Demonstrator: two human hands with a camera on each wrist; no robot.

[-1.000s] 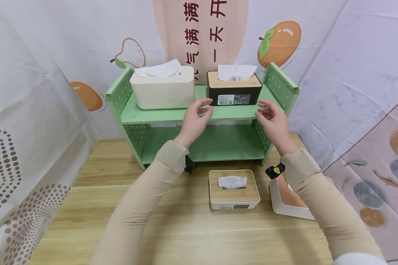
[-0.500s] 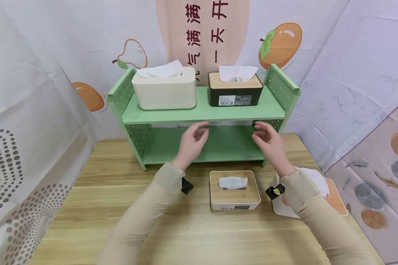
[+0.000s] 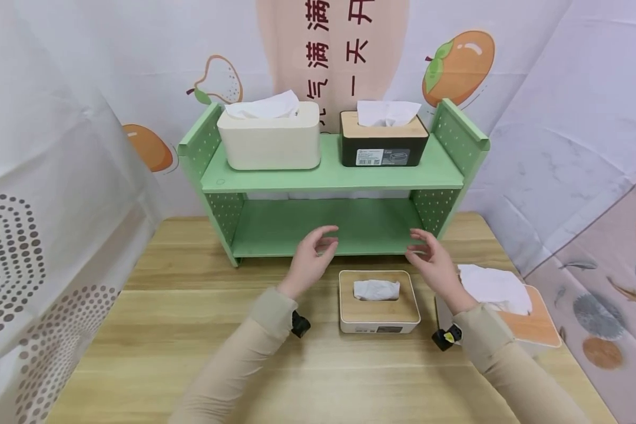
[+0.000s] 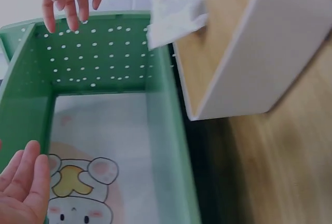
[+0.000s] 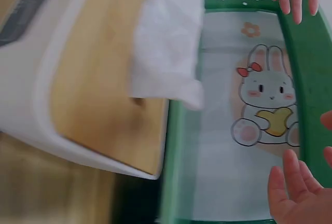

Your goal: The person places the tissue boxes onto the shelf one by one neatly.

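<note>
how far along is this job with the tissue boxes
Seemingly done: the cream box and black box stand apart on the top shelf. In hand: nothing held; the left hand and right hand hover, relaxed, either side of the white box in the head view. Probably left to shelve: the white box and orange-topped box, both on the table.

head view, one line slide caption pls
Empty left hand and right hand near a white rectangular wood-topped tissue box, before a green perforated two-tier shelf.
</note>
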